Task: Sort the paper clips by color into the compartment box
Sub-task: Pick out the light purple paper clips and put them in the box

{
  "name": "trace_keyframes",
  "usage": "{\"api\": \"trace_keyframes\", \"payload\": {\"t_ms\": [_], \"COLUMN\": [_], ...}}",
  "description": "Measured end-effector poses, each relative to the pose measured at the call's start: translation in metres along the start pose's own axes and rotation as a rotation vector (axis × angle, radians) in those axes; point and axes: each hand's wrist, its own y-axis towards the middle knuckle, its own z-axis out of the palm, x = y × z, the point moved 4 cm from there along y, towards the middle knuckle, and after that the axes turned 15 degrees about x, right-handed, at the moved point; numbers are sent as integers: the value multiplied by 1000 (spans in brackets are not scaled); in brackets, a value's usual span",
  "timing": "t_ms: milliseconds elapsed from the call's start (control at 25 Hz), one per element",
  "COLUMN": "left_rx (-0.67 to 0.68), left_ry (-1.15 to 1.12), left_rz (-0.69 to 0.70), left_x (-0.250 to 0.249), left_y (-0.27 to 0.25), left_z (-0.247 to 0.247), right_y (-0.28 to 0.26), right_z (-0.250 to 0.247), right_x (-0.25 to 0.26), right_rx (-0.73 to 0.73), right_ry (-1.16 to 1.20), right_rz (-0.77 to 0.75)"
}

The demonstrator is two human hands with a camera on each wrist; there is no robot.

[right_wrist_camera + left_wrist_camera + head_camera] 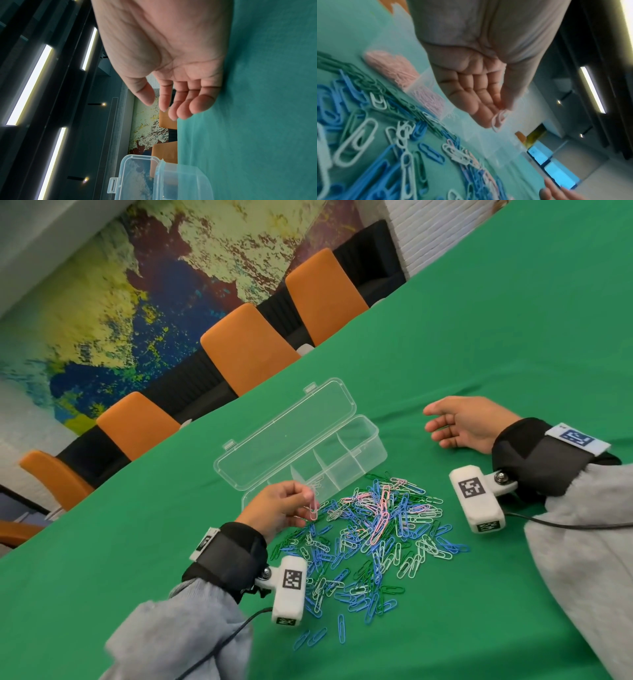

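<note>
A clear compartment box [368,436] stands open on the green cloth, its lid [287,436] laid back. In the left wrist view, pink clips [392,67] fill its near compartments. A heap of paper clips [373,539], blue, green, white and pink, lies in front of the box. My left hand [284,505] hovers at the heap's left edge beside the box and pinches a pink clip [313,508] [499,119] between thumb and fingers. My right hand [459,424] rests on the cloth to the right of the box, fingers relaxed, holding nothing [171,105].
Orange chairs [246,350] line the far edge of the table. Bare green cloth [479,344] stretches behind and to the right of the box. A few blue clips [340,628] lie apart near the front. Cables trail from both wrist cameras.
</note>
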Motion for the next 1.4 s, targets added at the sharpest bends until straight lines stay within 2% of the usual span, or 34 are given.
{"api": "trace_keyframes", "payload": {"t_ms": [80,280,320,440,520,640,760,840,920,960,1080,1280,1320,1400], "left_rx": [-96,-427,-473,-546,-475,-277,72,296,437,466,376,234,183,-16], "left_ry": [-136,-183,-152,147,311,585,967,1080,1167,1207,1260,1108,1032,829], "left_rz": [26,73,73,71,116,107,6,-56,-103,-127,-128,-25,-23,-15], "left_x": [1,-12,-14,-18,-24,-29,-23,-9,8,17,27,20,14,-3], "left_y": [-7,-14,-14,-11,-9,-6,-9,-16,-23,-26,-26,-27,-29,-32], "left_z": [-14,-56,-62,-59,-37,-5,16,22,25,25,20,15,14,3], "right_y": [0,0,0,0,-1,-1,-1,-1,-1,-1,-2,-4,-4,-4], "right_z": [0,-1,-1,-1,0,1,1,0,0,1,1,2,2,2], "right_x": [-1,-1,-1,-1,-1,-1,-1,0,0,0,-1,-1,0,0], "right_rx": [0,-5,-6,-5,-1,0,2,2,3,4,-2,-7,-7,-7], "right_ry": [0,-12,-10,-9,-12,-8,-4,-4,-9,-13,-17,-7,-9,-10], "right_rz": [-1,3,1,-1,1,0,-3,-6,-4,-2,-2,0,-1,-5]}}
